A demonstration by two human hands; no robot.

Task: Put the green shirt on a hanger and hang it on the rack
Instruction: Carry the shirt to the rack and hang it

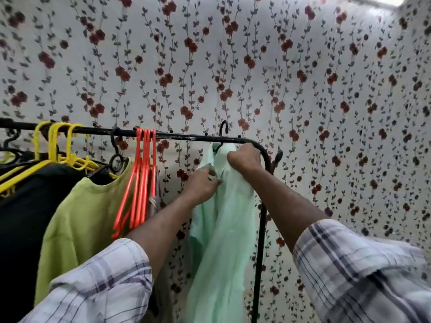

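A pale mint-green shirt (224, 229) hangs down from a black hanger whose hook (223, 129) sits over the black rack rail (182, 135) near its right end. My right hand (245, 158) is closed on the shirt's top at the collar, just under the rail. Lower and to the left, my left hand (201, 185) pinches the shirt's front edge. The hanger's body is hidden inside the cloth.
Further left on the rail hang several empty orange hangers (142, 183), a lime-green top (86, 220), a black garment (25, 217) and yellow hangers (58, 145). The rack's right post (260, 241) stands just behind the shirt. Flowered wallpaper covers the wall behind.
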